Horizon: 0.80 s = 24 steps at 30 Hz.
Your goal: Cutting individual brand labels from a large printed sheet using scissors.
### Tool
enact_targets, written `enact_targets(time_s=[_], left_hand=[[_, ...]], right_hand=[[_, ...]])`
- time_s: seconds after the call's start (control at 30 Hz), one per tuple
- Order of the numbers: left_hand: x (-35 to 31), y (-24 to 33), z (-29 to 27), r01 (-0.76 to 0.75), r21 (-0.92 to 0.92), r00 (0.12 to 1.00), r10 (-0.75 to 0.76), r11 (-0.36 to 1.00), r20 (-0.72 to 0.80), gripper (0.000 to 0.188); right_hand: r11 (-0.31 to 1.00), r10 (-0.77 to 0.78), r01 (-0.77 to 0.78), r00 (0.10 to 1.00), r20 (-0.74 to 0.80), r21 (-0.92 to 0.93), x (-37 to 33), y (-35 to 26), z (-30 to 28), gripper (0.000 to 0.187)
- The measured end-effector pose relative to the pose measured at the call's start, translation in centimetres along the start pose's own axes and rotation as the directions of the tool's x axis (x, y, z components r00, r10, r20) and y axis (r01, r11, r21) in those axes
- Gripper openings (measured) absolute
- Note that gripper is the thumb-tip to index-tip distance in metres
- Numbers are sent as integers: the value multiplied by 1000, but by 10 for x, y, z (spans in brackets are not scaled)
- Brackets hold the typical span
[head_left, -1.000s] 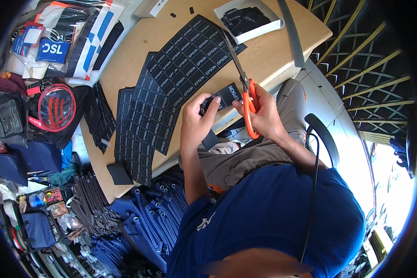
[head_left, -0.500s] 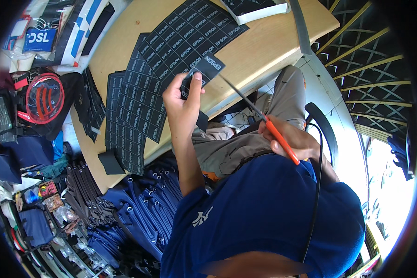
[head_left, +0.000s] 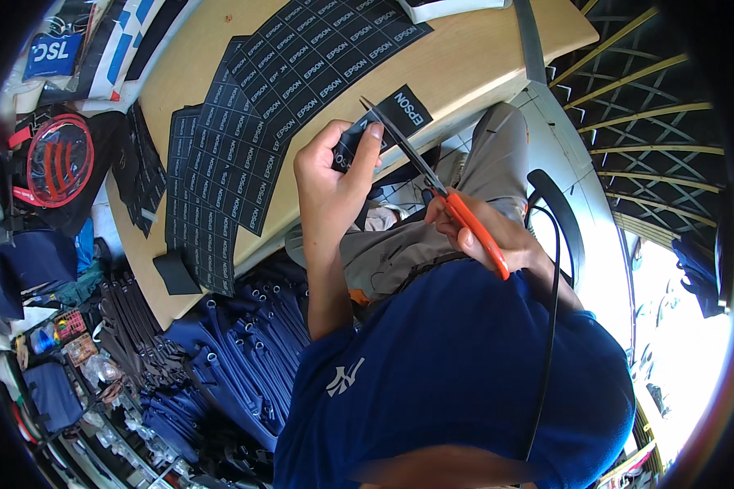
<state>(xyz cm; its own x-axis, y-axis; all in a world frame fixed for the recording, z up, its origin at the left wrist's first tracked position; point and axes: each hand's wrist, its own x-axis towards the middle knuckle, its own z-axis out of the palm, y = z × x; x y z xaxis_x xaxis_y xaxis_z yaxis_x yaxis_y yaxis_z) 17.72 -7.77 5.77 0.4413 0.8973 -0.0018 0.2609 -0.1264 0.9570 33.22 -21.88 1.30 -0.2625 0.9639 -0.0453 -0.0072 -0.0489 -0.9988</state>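
Note:
My left hand (head_left: pixel 332 181) pinches a short black strip of printed labels (head_left: pixel 407 112) between thumb and fingers, above the near edge of the table. In my right hand (head_left: pixel 515 231) is a pair of scissors with orange handles (head_left: pixel 475 231). Their slim blades lie across the strip just beyond my left thumb, with the tips slightly parted. One label sits on the far side of the blades, and the rest stays by my left fingers. Several black label sheets (head_left: pixel 245 143) with pale printed grids overlap on the table beyond my left hand.
A small plain black piece (head_left: pixel 176 275) rests at the wooden table's (head_left: pixel 473 61) left end. Navy straps with metal rings (head_left: pixel 245 359) hang below it. A white box (head_left: pixel 457 8) and a grey strip (head_left: pixel 530 41) are at the far right. A black cable (head_left: pixel 556 326) runs down my front.
The scissors have moved up and left, so their blades now cross the label strip instead of standing at its edge. My left hand still pinches the strip. The view has shifted slightly.

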Motion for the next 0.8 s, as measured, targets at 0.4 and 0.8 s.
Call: enact_targets(time_s=[0.4,0.8], left_hand=[[-3,-6,-3,-49,-5,998,49,999,-39,21],[-2,-2,-3,-57,-15,998,57,998,-11,22]], right_hand=[[995,-98,99,994,55,-17,5,4,1,61],[997,-81,81,996,37,-10,5,7,1,63]])
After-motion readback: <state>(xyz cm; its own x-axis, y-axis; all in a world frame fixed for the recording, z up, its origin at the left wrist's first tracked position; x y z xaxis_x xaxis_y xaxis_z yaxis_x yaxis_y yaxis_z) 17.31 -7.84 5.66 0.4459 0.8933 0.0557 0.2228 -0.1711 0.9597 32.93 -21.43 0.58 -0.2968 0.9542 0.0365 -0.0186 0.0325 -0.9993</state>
